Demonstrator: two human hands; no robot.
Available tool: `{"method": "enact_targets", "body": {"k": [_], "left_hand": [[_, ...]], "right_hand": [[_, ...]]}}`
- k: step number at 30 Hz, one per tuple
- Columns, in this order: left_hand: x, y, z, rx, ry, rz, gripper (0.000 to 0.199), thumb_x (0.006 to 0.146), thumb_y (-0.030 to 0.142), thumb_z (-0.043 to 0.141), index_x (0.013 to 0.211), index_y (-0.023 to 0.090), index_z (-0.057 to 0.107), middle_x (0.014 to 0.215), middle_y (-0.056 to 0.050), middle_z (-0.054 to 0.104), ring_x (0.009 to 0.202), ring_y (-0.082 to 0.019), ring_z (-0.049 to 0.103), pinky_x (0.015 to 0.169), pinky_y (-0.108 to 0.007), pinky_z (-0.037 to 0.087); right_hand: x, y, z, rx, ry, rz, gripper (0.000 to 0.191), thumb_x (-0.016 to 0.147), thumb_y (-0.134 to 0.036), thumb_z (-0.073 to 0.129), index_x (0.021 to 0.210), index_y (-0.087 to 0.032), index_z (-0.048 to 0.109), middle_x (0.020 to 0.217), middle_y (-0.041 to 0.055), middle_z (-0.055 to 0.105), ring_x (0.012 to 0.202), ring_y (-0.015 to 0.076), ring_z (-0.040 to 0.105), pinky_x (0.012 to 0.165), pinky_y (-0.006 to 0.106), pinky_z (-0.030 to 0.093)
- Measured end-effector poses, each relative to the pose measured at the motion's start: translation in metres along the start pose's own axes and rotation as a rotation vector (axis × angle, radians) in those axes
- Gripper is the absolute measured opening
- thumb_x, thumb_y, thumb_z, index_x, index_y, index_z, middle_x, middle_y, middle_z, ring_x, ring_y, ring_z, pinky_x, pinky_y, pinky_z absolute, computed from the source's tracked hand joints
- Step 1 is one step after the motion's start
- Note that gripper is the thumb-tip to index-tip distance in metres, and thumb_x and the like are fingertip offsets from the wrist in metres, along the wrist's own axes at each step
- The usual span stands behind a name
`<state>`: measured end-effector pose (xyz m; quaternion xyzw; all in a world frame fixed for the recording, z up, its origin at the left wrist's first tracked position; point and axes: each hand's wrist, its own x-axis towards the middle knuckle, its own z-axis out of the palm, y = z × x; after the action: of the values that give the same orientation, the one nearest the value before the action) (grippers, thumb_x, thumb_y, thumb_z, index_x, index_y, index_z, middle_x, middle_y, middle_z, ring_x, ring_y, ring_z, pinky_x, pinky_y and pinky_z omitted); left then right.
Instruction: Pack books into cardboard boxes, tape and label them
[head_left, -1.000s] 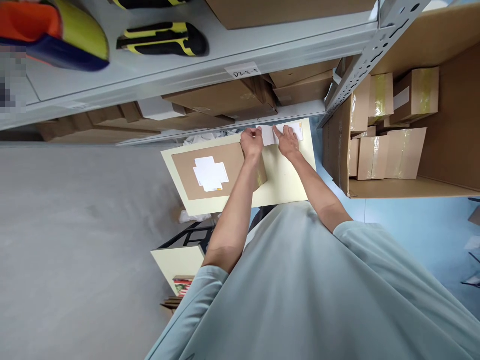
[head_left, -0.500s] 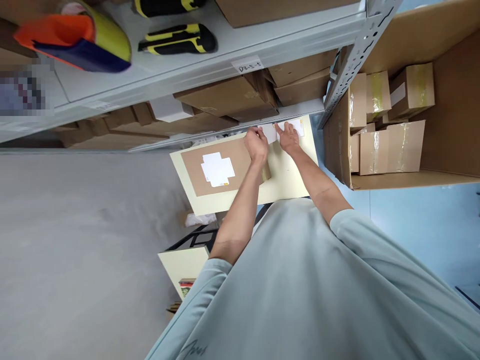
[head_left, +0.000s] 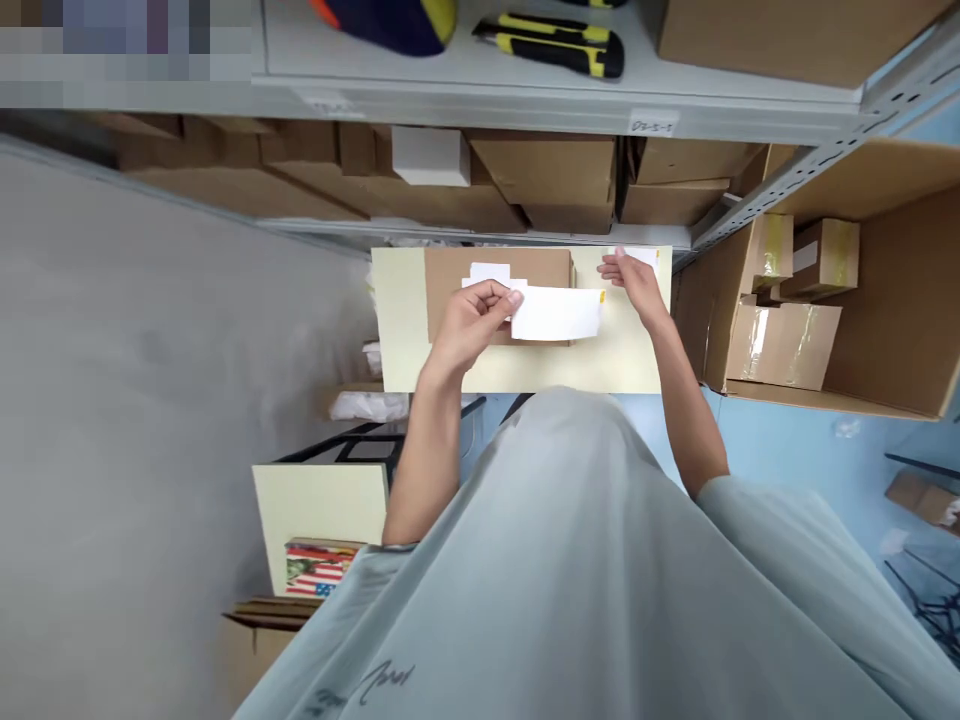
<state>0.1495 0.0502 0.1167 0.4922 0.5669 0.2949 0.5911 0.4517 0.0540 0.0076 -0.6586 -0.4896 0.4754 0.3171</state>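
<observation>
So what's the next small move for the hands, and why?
Probably bring the open right hand to the free right end of the white rectangular paper slip to steady it: the left hand pinches only its left end, the slip overlaps the brown cardboard box in view, and the right hand is apart from it.

Storeroom, labelled metal shelving (head_left: 487, 108), taped cartons (head_left: 786, 345)

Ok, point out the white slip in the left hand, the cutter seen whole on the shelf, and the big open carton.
White slip (head_left: 559, 314), head view: middle of its face.
Cutter (head_left: 559, 46), head view: middle of its body.
Big open carton (head_left: 904, 290), head view: its inner wall.
</observation>
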Motion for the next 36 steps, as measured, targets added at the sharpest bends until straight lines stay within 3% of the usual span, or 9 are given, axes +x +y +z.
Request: {"method": "enact_targets", "body": {"k": [2, 5, 7, 9, 12, 17, 22, 29, 36], "left_hand": [[-0.009, 0.001, -0.025, 0.009, -0.1, 0.006, 0.073, 0.067, 0.088, 0.099, 0.079, 0.021, 0.072, 0.075, -0.005, 0.073, 0.067, -0.017, 0.067, 0.061, -0.028, 0.06], [-0.012, 0.008, -0.053, 0.045, -0.275, 0.026, 0.07, 0.065, 0.081, 0.104, 0.078, 0.018, 0.076, 0.075, -0.008, 0.075, 0.069, -0.019, 0.07, 0.061, -0.028, 0.057], [-0.013, 0.014, -0.066, 0.014, -0.33, 0.047, 0.071, 0.068, 0.081, 0.103, 0.086, 0.016, 0.081, 0.082, -0.011, 0.08, 0.078, -0.024, 0.078, 0.066, -0.03, 0.06], [-0.016, 0.018, -0.078, -0.09, -0.314, 0.058, 0.077, 0.078, 0.09, 0.091, 0.1, 0.015, 0.085, 0.09, -0.014, 0.084, 0.088, -0.03, 0.084, 0.072, -0.034, 0.065], [-0.03, 0.019, -0.093, -0.253, -0.293, 0.077, 0.085, 0.093, 0.097, 0.07, 0.109, 0.015, 0.087, 0.094, -0.018, 0.086, 0.094, -0.035, 0.088, 0.079, -0.042, 0.071], [-0.072, 0.018, -0.115, -0.317, -0.427, 0.218, 0.059, 0.088, 0.077, 0.09, 0.099, 0.018, 0.09, 0.092, -0.015, 0.087, 0.08, -0.031, 0.085, 0.079, -0.044, 0.072], [-0.095, 0.024, -0.131, -0.261, -0.345, 0.343, 0.033, 0.087, 0.052, 0.096, 0.089, 0.02, 0.086, 0.085, -0.01, 0.084, 0.077, -0.024, 0.081, 0.072, -0.036, 0.068], [-0.101, 0.022, -0.136, -0.207, -0.227, 0.373, 0.032, 0.087, 0.05, 0.093, 0.087, 0.021, 0.082, 0.08, -0.005, 0.079, 0.075, -0.023, 0.079, 0.076, -0.036, 0.068], [-0.103, 0.022, -0.122, -0.192, -0.173, 0.359, 0.033, 0.086, 0.052, 0.092, 0.085, 0.021, 0.081, 0.079, -0.005, 0.077, 0.076, -0.023, 0.079, 0.076, -0.036, 0.068]], "right_hand": [[-0.047, -0.042, 0.007, 0.134, -0.131, -0.07, 0.083, 0.101, -0.094, 0.06, 0.131, -0.021, 0.085, 0.124, 0.0134, 0.086, 0.115, 0.0269, 0.08, 0.106, 0.04, 0.063], [-0.103, -0.099, 0.031, 0.071, -0.381, -0.071, 0.065, 0.082, -0.084, 0.088, 0.095, -0.021, 0.088, 0.094, 0.0043, 0.083, 0.089, 0.0234, 0.076, 0.08, 0.033, 0.059], [-0.125, -0.126, 0.054, -0.002, -0.413, -0.008, 0.058, 0.08, -0.077, 0.092, 0.08, -0.02, 0.083, 0.077, -0.0002, 0.075, 0.075, 0.0202, 0.069, 0.067, 0.03, 0.051], [-0.138, -0.144, 0.079, 0.006, -0.282, 0.025, 0.058, 0.081, -0.077, 0.091, 0.077, -0.02, 0.081, 0.072, -0.001, 0.071, 0.07, 0.0191, 0.065, 0.061, 0.029, 0.047], [-0.149, -0.167, 0.111, 0.125, 0.083, -0.009, 0.062, 0.086, -0.083, 0.084, 0.082, -0.022, 0.08, 0.075, 0.0013, 0.072, 0.069, 0.0198, 0.066, 0.058, 0.032, 0.053], [-0.161, -0.202, 0.146, 0.146, 0.46, -0.099, 0.063, 0.094, -0.086, 0.076, 0.084, -0.024, 0.076, 0.075, 0.0028, 0.069, 0.073, 0.0218, 0.068, 0.06, 0.036, 0.061], [-0.166, -0.225, 0.163, 0.118, 0.484, -0.153, 0.059, 0.097, -0.08, 0.077, 0.087, -0.022, 0.076, 0.084, 0.005, 0.07, 0.094, 0.0262, 0.075, 0.075, 0.04, 0.068], [-0.166, -0.23, 0.168, 0.122, 0.372, -0.158, 0.053, 0.106, -0.072, 0.072, 0.096, -0.021, 0.078, 0.097, 0.0078, 0.073, 0.116, 0.033, 0.079, 0.09, 0.049, 0.074], [-0.163, -0.221, 0.155, 0.025, 0.314, -0.197, 0.056, 0.109, -0.075, 0.065, 0.102, -0.021, 0.079, 0.1, 0.008, 0.073, 0.113, 0.0299, 0.079, 0.087, 0.045, 0.074]]}}
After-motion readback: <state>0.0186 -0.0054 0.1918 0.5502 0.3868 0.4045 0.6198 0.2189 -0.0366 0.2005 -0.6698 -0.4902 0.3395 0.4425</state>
